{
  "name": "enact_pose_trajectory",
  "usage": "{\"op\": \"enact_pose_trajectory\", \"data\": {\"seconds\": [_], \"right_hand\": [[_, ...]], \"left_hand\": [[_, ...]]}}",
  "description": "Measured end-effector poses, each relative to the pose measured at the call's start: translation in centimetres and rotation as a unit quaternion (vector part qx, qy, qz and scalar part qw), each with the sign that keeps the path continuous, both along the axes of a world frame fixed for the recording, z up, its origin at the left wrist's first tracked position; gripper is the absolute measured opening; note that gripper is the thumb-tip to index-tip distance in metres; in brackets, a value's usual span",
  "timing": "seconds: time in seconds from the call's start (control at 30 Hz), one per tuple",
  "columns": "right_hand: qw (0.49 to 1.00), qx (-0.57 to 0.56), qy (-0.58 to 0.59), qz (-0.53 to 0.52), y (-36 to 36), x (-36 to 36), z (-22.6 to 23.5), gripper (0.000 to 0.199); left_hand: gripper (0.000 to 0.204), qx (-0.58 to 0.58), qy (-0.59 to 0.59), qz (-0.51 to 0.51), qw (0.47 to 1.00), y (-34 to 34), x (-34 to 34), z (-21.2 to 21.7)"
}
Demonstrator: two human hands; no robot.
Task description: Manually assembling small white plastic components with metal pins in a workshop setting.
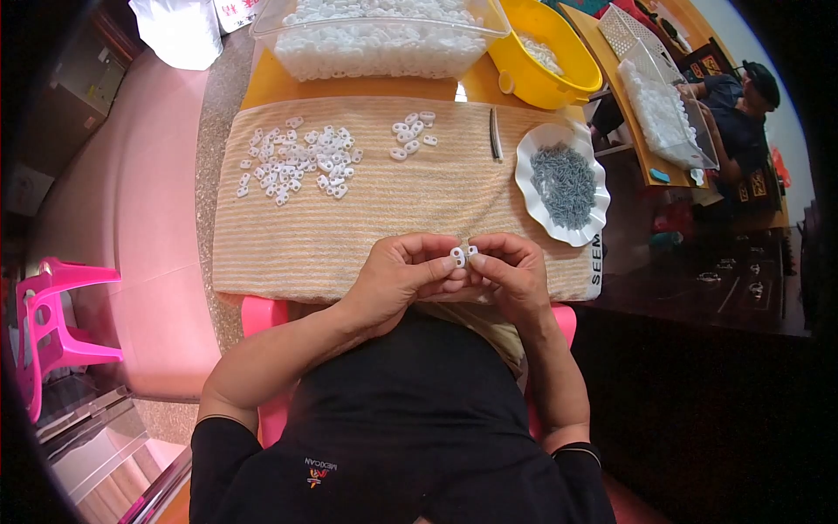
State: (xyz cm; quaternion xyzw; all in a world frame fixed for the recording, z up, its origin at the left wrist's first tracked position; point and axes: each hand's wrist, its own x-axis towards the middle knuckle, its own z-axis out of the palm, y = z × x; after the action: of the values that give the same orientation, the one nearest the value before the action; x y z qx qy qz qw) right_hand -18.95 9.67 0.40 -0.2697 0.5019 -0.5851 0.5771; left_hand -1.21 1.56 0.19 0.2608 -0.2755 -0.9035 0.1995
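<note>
Close to my body, above the near edge of the towel, my hands meet. My left hand (389,278) is closed, pinching a small white plastic piece with two holes (458,258) between thumb and fingers. My right hand (518,272) pinches another small white plastic piece (472,251) right beside it; whether the two pieces are joined I cannot tell. Ahead on the towel lie a loose heap of similar white pieces (301,162) at the left and a smaller group (406,140) near the middle. At the right stands a white wavy-rimmed dish (527,179) of small grey parts (563,185).
A striped beige towel (375,218) covers the table. At the far side are a clear bin (384,39) full of white pieces, a yellow tub (546,83) and a thin dark rod-like tool (494,135). Another person (738,109) sits far right by a second bin (668,113). A pink stool (65,306) stands left.
</note>
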Motion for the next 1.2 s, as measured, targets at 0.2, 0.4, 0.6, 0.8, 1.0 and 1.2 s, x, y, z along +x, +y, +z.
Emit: {"op": "enact_pose_trajectory", "data": {"seconds": [0.2,0.4,0.6,0.8,1.0,1.2], "right_hand": [[0.999,0.001,0.031,0.012,0.01,0.13,0.02,0.020],[0.999,0.008,0.043,0.012,0.11,0.00,-0.16,0.020],[0.999,0.002,0.039,0.017,0.17,0.06,0.02,0.020],[1.000,0.008,0.010,0.023,0.24,0.10,-0.08,0.020],[0.999,0.008,0.037,0.022,0.25,0.02,0.22,0.018],[0.998,0.003,0.062,0.025,0.19,-0.08,0.07,0.018]], "left_hand": [[0.025,-0.010,-0.008,0.004,1.000,0.04,-0.03,0.16],[0.027,-0.026,-0.018,0.012,0.999,0.05,0.04,0.07],[0.026,-0.044,-0.038,0.003,0.998,0.07,0.05,0.16],[0.026,-0.060,-0.035,0.006,0.998,0.18,0.06,0.06],[0.026,-0.061,-0.034,0.010,0.998,0.31,0.01,0.03],[0.026,-0.071,-0.033,0.015,0.997,0.39,-0.05,0.23]]}}
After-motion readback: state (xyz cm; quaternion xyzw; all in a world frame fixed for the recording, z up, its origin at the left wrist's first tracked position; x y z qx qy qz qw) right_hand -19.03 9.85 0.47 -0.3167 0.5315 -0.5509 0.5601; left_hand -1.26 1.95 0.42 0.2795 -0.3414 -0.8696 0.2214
